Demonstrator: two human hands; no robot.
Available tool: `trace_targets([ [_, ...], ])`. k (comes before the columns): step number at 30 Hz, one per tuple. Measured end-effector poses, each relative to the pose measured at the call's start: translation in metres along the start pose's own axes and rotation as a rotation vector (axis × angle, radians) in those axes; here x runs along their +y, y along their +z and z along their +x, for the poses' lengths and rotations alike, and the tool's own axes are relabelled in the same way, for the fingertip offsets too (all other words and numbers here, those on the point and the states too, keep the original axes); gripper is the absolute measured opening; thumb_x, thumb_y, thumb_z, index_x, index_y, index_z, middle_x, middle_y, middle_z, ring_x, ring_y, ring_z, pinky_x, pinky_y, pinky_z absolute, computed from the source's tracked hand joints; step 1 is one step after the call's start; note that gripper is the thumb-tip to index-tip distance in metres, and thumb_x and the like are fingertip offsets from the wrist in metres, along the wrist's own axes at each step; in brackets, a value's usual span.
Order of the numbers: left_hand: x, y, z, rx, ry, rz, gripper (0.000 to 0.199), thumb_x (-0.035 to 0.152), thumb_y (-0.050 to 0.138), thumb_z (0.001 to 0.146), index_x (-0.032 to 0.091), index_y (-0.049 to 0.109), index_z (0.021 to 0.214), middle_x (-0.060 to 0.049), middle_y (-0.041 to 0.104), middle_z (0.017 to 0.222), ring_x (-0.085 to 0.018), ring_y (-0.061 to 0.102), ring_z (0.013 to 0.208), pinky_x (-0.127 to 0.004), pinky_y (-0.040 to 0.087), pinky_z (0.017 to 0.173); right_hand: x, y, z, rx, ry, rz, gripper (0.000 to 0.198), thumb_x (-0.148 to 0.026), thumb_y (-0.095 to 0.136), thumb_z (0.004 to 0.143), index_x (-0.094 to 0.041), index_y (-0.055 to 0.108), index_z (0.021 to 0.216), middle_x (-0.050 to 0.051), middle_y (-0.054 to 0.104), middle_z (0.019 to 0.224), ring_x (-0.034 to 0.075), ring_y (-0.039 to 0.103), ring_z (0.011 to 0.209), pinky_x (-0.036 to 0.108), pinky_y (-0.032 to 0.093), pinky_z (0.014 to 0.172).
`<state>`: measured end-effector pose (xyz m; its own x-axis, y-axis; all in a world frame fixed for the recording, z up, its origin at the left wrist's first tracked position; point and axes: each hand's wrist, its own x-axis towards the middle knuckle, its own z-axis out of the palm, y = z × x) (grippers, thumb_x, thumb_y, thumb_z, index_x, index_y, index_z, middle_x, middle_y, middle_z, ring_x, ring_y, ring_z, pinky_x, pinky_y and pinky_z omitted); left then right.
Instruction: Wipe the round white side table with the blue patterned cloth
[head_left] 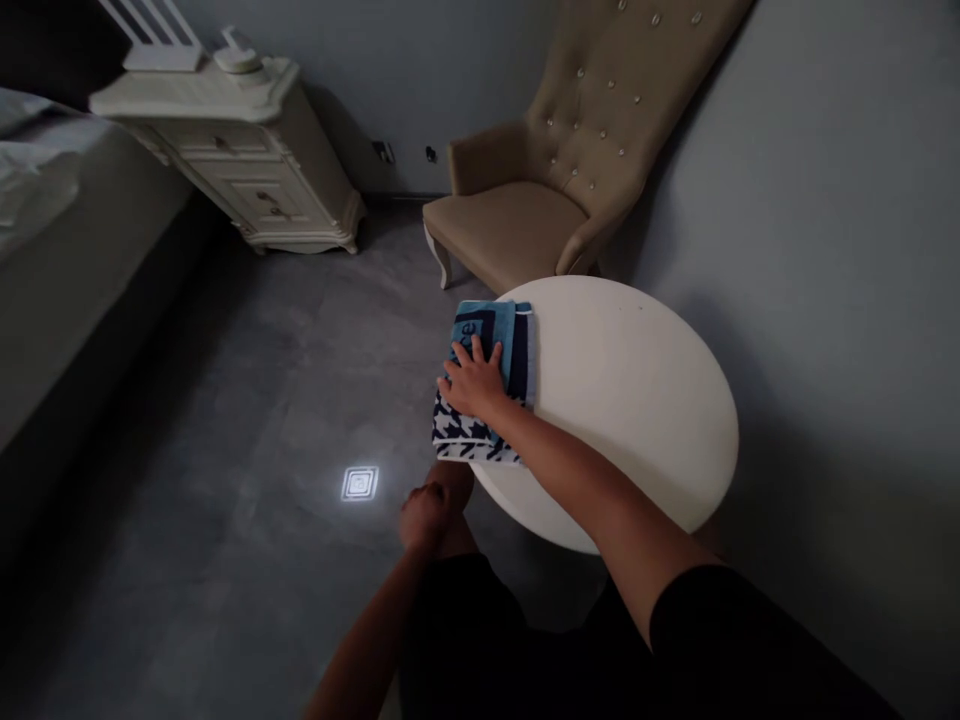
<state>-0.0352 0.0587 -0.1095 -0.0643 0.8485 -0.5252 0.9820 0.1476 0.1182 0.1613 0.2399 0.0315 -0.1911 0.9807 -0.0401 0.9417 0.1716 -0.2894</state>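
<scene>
A folded towel (520, 365) lies on the left edge of a round white table (630, 400), slightly over the rim. It is teal and navy, with a houndstooth pattern on its near part and dark lettering partly covered. Flat on top of it rests my right hand (475, 382), fingers spread. My left hand (425, 515) is down beside my bare knee, just below the towel's near edge. Its fingers look curled in, and nothing shows in them.
Behind the table stands a tan armchair (510, 230) with a tufted back. A cream nightstand (262, 195) carries a white router (163, 55) and a small white object (238, 60). The bed (67, 260) runs along the left. A bright square light pattern (361, 484) falls on the grey floor.
</scene>
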Motion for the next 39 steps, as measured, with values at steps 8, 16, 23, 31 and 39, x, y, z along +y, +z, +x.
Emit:
trace_targets([
  [8, -0.001, -0.003, 0.011, -0.084, 0.007, 0.014, 0.056, 0.047, 0.037, 0.116, 0.018, 0.086, 0.119, -0.022, 0.083, 0.126, -0.036, 0.082, 0.116, -0.043, 0.060, 0.097, 0.121, -0.031, 0.120, 0.036, 0.102, 0.042, 0.070, -0.057, 0.039, 0.118, -0.019, 0.054, 0.175, 0.012, 0.049, 0.176, 0.041, 0.023, 0.170, 0.085, 0.002, 0.137],
  [16, 0.002, -0.009, 0.018, -0.105, -0.024, -0.002, 0.056, 0.050, 0.038, 0.116, 0.022, 0.086, 0.112, -0.020, 0.084, 0.125, -0.037, 0.082, 0.117, -0.043, 0.061, 0.096, 0.276, -0.074, 0.148, 0.086, 0.323, -0.010, 0.074, -0.061, 0.034, 0.119, -0.013, 0.061, 0.168, 0.022, 0.055, 0.167, 0.041, 0.045, 0.156, 0.081, 0.015, 0.134],
  [23, 0.008, -0.011, 0.020, -0.111, -0.021, 0.012, 0.064, 0.057, 0.034, 0.115, 0.020, 0.086, 0.122, -0.024, 0.084, 0.126, -0.040, 0.081, 0.119, -0.046, 0.061, 0.097, 0.386, -0.114, 0.058, 0.068, 0.622, -0.100, 0.073, -0.062, 0.031, 0.119, -0.020, 0.054, 0.175, 0.023, 0.055, 0.165, 0.039, 0.053, 0.152, 0.065, 0.040, 0.129],
  [31, 0.009, -0.005, 0.023, -0.102, 0.004, 0.029, 0.071, 0.065, 0.033, 0.112, 0.022, 0.087, 0.124, -0.024, 0.084, 0.127, -0.042, 0.081, 0.120, -0.049, 0.062, 0.098, 0.432, -0.123, -0.100, 0.063, 0.734, -0.114, 0.080, -0.059, 0.038, 0.118, -0.018, 0.036, 0.186, 0.023, 0.045, 0.176, 0.038, 0.052, 0.157, 0.055, 0.043, 0.132],
  [39, 0.023, -0.017, 0.009, -0.096, 0.016, 0.029, 0.069, 0.061, 0.038, 0.108, 0.015, 0.087, 0.128, -0.027, 0.084, 0.129, -0.045, 0.081, 0.120, -0.050, 0.063, 0.096, 0.386, -0.098, -0.246, 0.180, 0.944, -0.168, 0.085, -0.057, 0.035, 0.118, 0.000, 0.039, 0.181, 0.035, 0.058, 0.156, 0.042, 0.062, 0.149, 0.056, 0.050, 0.126],
])
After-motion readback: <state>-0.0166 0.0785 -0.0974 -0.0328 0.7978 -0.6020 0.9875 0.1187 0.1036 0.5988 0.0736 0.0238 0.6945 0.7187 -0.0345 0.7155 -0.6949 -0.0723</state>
